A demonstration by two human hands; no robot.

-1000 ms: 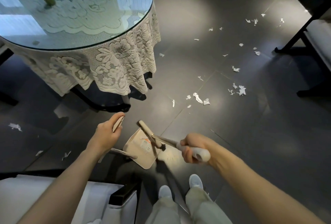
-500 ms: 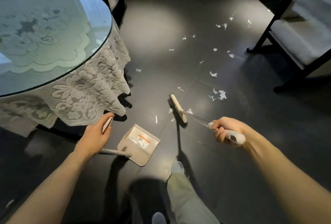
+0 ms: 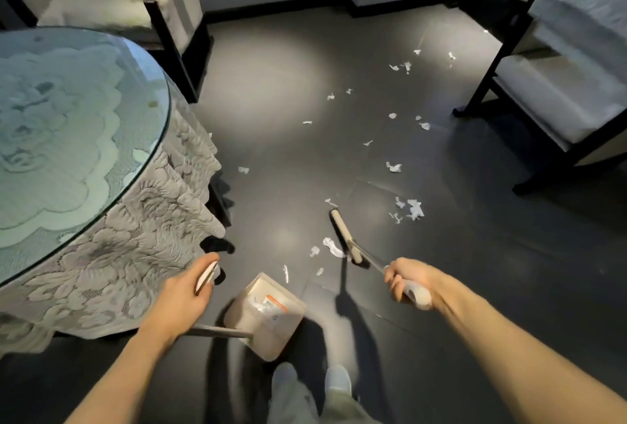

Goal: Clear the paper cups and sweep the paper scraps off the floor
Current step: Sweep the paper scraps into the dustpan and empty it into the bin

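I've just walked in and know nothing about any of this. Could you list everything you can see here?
floor: one, dark grey, all around.
table: one, round, glass top over pale lace cloth, left.
chairs: two, dark frames, pale cushions; one behind the table, one at right.
scraps: many, white, scattered over the floor from centre to far right.
broom: one, beige head, on the floor beside some scraps, centre right.
dustpan: one, beige, low at bottom centre.
shoes: two, pale, bottom edge, blurred.
left hand: holds the dustpan's handle.
right hand: grips the broom's handle.
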